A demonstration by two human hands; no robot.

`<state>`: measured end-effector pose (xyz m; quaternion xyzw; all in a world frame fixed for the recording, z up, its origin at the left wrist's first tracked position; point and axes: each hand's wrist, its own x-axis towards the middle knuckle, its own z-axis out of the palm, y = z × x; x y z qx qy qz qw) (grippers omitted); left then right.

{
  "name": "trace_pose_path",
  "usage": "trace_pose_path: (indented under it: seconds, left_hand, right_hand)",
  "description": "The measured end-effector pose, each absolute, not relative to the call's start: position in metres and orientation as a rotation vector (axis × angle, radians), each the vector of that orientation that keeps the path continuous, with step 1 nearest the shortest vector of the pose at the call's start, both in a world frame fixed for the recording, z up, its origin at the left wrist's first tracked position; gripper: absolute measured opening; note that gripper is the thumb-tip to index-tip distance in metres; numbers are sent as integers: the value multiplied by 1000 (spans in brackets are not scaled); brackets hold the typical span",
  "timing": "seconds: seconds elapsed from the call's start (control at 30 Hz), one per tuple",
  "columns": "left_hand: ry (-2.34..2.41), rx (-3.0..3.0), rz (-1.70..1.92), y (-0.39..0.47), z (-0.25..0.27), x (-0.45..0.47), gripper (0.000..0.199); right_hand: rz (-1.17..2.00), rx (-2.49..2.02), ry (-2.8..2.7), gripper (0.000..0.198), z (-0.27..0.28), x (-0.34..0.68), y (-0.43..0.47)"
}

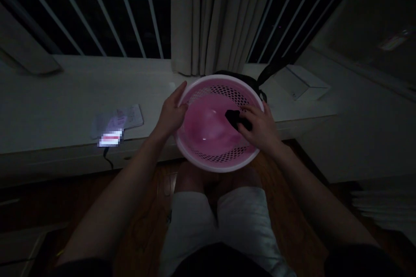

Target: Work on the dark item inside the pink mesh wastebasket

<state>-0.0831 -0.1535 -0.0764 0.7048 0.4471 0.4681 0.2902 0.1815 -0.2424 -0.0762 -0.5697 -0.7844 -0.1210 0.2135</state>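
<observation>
A round pink plastic basket (208, 127) with a pale rim and perforated sides is held in front of my lap. My left hand (173, 110) grips its left rim, thumb on the inside and fingers along the outer edge. Inside the right wall, my right hand (258, 125) is closed around a small black cloth-like item (232, 117), whose exact kind is too dark to tell. The back of that hand lies close to the right rim. Apart from the black item, only the smooth pink bottom shows in the basket.
A pale window ledge (74, 95) runs behind the basket. On it lie a lit phone (110, 137) with a cable, papers (130, 115), a white box (300, 82) and a dark bag (251, 81). Curtains (211, 17) hang before barred windows.
</observation>
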Motion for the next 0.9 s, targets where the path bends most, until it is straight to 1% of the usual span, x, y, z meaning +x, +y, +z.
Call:
trace_pose_path:
  seconds: [0.23,0.37,0.5,0.7,0.9]
  left_hand:
    - [1299,1856,1187,-160,-72,-71,63]
    - [1402,1865,1146,-170,-69,-65,61]
    - [1496,1846,1193,-178,-69,-64,59]
    - [1604,1888,1252,-181,-67,-66,55]
    - [1871,1953,1102,-176,-62,-72,50]
  right_hand:
    - [-215,-1419,-2129,23,-82,201,-235]
    - [-192,-1425,-2092,20,-92,201,-238]
    - [-240,-1437,-2070,23,-94,196,-235]
    - [-198,-1393,-2155,22,-91,193,-228]
    - [-154,-1378,-2202,22,-83,191,-228]
